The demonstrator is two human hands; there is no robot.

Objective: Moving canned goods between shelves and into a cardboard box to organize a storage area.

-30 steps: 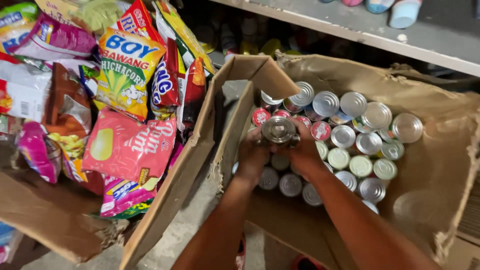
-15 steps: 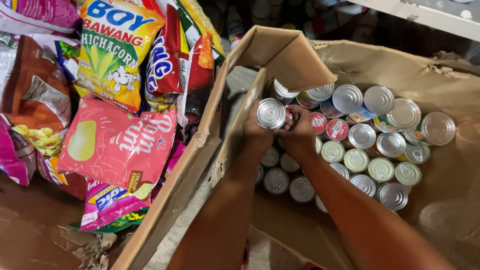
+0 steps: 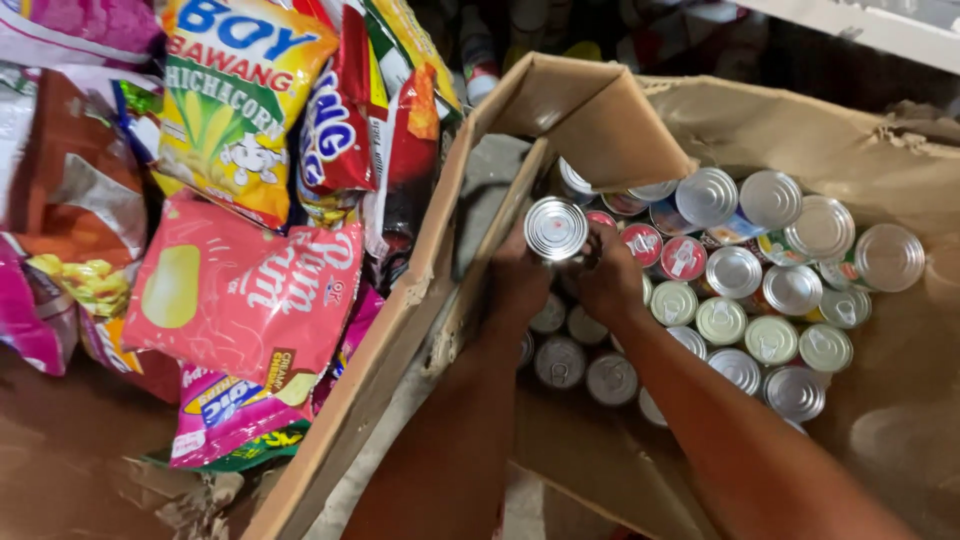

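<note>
Both my hands hold one silver-topped tin can [image 3: 556,229] over a brown cardboard box [image 3: 900,180]. My left hand [image 3: 516,278] grips the can from the left side, close to the box's inner flap. From the right, my right hand [image 3: 610,280] closes on the same can. Inside the box stand several upright cans [image 3: 760,290] with silver, pale green and red lids, packed in rows to the right of my hands.
Snack bags fill the left: a pink packet [image 3: 245,295], a yellow corn-snack bag [image 3: 235,110], red and blue bags [image 3: 340,110]. A folded box flap [image 3: 600,125] stands behind my hands. A shelf edge [image 3: 870,25] runs along the top right.
My hands have carried the can a little leftward, toward the box's left wall. The view has closed in on the box.
</note>
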